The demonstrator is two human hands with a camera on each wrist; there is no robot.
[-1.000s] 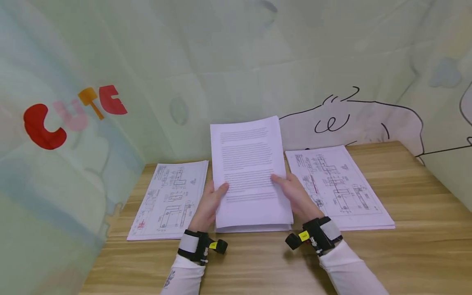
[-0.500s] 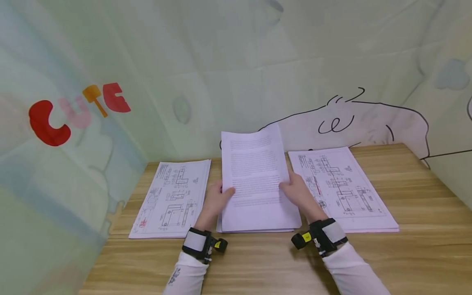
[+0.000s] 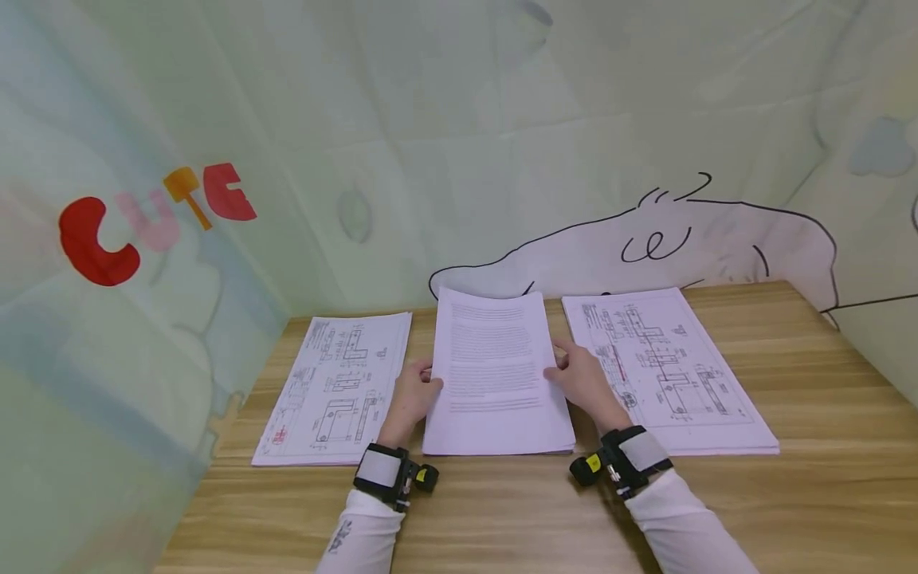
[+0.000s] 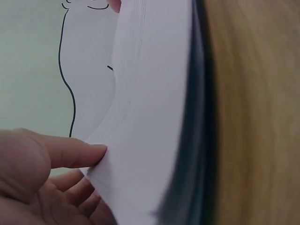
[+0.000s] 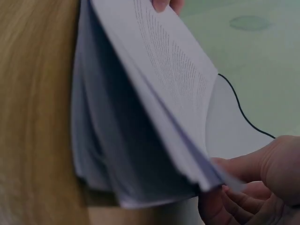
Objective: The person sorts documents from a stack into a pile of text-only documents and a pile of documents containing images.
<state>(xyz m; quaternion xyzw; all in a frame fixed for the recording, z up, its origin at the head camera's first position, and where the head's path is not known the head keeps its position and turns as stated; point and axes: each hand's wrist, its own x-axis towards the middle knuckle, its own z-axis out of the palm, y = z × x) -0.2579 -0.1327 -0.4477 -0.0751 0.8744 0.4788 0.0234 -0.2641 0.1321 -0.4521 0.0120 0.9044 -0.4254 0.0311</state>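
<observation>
A stack of white sheets with printed text lies between my hands in the middle of the head view. My left hand pinches its left edge, thumb on top and fingers beneath. On the opposite edge my right hand pinches the sheets in the same way. The right wrist view shows the gripped upper sheets bowed up, with a dark gap above lower sheets. In the left wrist view the paper corner bends at the thumb.
Stacks of technical drawings lie on both sides, a left one and a right one, on the wooden table. A printed cloth backdrop rises behind the table's far edge and along the left.
The text sheets have come down, their far edge dropping from high against the backdrop to near the table's back edge. Both hands keep hold of the sides.
</observation>
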